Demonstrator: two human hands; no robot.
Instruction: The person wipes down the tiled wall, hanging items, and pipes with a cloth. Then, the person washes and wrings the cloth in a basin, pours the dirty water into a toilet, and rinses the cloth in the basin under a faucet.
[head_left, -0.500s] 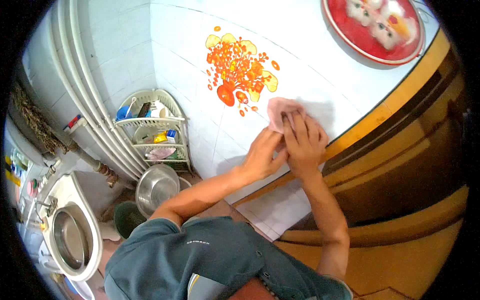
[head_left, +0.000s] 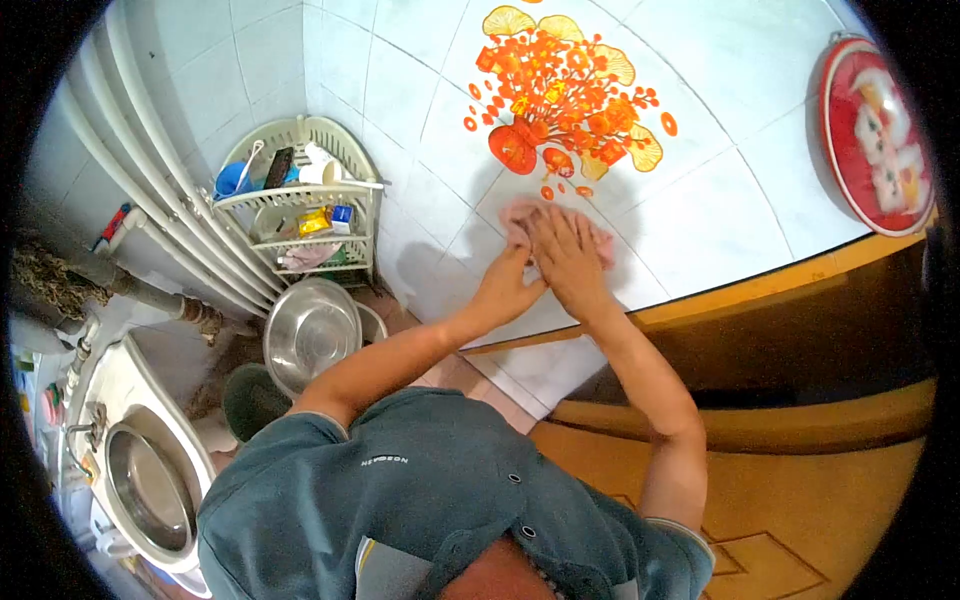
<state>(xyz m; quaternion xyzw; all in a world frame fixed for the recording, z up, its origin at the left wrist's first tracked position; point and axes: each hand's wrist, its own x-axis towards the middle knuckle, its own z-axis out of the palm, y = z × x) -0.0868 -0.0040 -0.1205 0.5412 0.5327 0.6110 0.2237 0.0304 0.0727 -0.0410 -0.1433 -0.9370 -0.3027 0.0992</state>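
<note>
A pink cloth [head_left: 598,242] lies against the white tiled wall [head_left: 700,225], just below an orange flower-and-vase sticker [head_left: 570,100]. My right hand [head_left: 572,268] is on top of the cloth, its fingers stretched over it and holding it to the tiles. To its left, my left hand [head_left: 508,285] grips the cloth's left edge with its fingertips, thumb pointing toward the right hand. The two hands are close together, nearly touching at the thumb. Part of the cloth is hidden beneath the right fingers.
A wood-edged door frame [head_left: 720,300] runs along the right. A red oval plaque [head_left: 840,130] with cat figures hangs there. On the left are a corner rack [head_left: 345,150] with small items, white pipes [head_left: 150,110], a metal basin [head_left: 312,335] and a sink [head_left: 190,430].
The head view has shifted, so the sticker and plaque sit further right. Both hands and the cloth have moved left, beneath the sticker, and the cloth is spread flatter under the right hand.
</note>
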